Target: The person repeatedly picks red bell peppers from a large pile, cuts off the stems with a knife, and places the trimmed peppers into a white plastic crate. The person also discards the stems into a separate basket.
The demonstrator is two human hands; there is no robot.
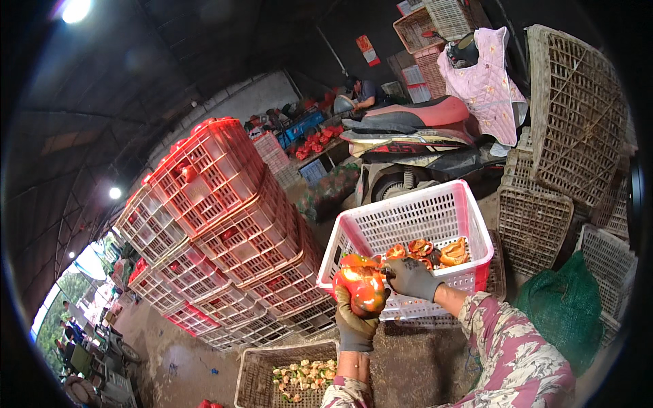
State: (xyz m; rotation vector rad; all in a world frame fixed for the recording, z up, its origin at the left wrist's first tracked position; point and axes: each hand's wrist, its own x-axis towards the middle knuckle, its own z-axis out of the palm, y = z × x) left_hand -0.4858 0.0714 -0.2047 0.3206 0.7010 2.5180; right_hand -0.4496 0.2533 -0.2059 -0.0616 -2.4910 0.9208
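My gloved left hand holds a large red bell pepper with dark green patches, in front of the near left corner of a white and pink plastic crate. Against the pepper's upper right side is my gloved right hand, its fingers curled; whether it grips a small tool or the pepper's flesh cannot be told. Several cut pepper pieces lie inside the crate, beyond the right hand. Below and to the left, a brown plastic crate on the floor contains pale pepper cores with green bits.
Tall stacks of crates with red peppers stand at left. Beyond the white crate is a parked scooter. Worn crates and a green mesh sack are at right. A person sits in the background.
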